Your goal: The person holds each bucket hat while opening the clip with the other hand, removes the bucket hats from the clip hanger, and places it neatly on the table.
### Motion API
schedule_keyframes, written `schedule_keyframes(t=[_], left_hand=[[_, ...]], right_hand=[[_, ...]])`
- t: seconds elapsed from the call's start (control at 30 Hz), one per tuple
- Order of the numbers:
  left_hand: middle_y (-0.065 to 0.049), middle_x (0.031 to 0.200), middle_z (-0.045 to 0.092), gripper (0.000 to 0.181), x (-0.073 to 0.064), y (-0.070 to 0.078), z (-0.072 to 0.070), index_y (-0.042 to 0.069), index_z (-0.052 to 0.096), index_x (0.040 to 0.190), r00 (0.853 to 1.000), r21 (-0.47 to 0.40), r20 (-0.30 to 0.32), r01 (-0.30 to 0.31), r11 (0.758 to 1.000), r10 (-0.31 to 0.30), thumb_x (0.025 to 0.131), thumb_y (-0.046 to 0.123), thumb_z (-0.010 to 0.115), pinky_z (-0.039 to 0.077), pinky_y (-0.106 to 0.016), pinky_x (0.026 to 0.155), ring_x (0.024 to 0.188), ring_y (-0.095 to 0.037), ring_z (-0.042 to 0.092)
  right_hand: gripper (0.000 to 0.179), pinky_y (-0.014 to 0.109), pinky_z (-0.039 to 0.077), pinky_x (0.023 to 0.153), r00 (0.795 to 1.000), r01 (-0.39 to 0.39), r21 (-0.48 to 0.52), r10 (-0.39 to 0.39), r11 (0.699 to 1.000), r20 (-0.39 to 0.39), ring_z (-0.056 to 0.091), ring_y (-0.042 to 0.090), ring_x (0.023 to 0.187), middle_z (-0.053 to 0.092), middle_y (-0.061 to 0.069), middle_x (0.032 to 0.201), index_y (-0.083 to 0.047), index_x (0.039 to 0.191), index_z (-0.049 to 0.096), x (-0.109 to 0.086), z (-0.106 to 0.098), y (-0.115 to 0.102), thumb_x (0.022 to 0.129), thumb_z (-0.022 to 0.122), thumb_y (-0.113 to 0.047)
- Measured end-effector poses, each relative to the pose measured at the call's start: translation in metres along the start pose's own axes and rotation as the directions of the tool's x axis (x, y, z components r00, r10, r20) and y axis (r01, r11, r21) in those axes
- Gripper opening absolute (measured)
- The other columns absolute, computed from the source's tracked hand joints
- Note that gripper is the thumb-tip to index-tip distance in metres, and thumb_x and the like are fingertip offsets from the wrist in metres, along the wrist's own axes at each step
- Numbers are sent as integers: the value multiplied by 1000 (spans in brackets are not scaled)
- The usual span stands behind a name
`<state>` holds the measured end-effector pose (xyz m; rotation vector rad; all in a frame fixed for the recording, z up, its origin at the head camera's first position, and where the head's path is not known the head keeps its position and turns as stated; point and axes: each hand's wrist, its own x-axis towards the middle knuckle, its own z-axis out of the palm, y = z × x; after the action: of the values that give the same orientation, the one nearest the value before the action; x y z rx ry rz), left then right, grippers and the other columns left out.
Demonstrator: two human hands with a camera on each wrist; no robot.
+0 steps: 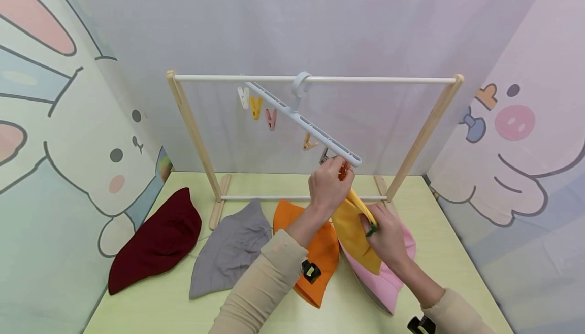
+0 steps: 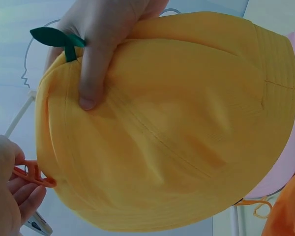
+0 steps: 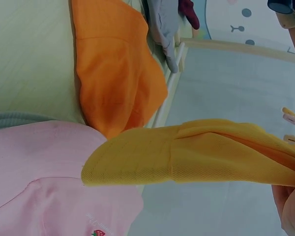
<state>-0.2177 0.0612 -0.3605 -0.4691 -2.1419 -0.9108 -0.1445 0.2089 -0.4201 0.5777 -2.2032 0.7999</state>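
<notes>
A yellow bucket hat [image 2: 177,132] with a green leaf-shaped tab [image 2: 56,38] is raised above the table on the right. My right hand [image 1: 388,235] grips it near the leaf, thumb lying on the cloth. At the near end of a pale blue hanger [image 1: 320,132], my left hand [image 1: 330,184] pinches an orange clothespin [image 2: 33,174]. The clothespin's tip meets the edge of the yellow hat in the left wrist view; whether its jaws bite the cloth I cannot tell. Several other clothespins, among them a pink clothespin [image 1: 271,119], hang from the hanger.
The hanger hooks over the white bar [image 1: 388,79] of a wooden-legged rack. Across the table [image 1: 146,311] lie a dark red hat [image 1: 157,242], a grey hat [image 1: 233,253], an orange hat [image 1: 322,253] and a pink hat [image 1: 381,286]. Printed cloth walls surround the table.
</notes>
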Motion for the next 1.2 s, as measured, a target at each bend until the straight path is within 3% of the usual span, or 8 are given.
schedule_keyframes(t=[0.3,0.63,0.9,1.2], left_hand=[[5,62,53,6,0,2,-1,14,61,78,1000,2,-8,-3,1000,3,82,17,61,28,-11,41,46,-5,42],[4,62,55,6,0,3,-1,15,60,76,1000,20,-24,-15,1000,16,81,18,61,27,-12,41,45,-5,44],[4,62,56,7,-1,5,-1,14,60,75,999,7,-44,-16,1000,16,79,17,65,29,-12,41,46,-5,45],[5,66,59,9,-2,7,-2,15,58,79,1000,3,-16,-7,1000,7,82,23,63,33,-13,43,51,-3,51]], right_hand=[[19,16,41,64,999,-37,7,37,999,10,51,11,70,61,4,82,-4,89,65,-3,-1,0,73,68,5],[20,20,41,56,1000,-6,-29,6,1000,4,50,9,63,60,4,76,-5,86,64,-7,0,2,70,70,4],[21,15,41,62,997,-61,-14,61,998,37,51,10,68,61,3,81,-5,92,65,-8,-3,3,73,68,4],[19,19,41,64,998,-55,-42,56,998,27,51,12,69,62,4,81,-5,90,64,-8,-7,9,73,68,3]])
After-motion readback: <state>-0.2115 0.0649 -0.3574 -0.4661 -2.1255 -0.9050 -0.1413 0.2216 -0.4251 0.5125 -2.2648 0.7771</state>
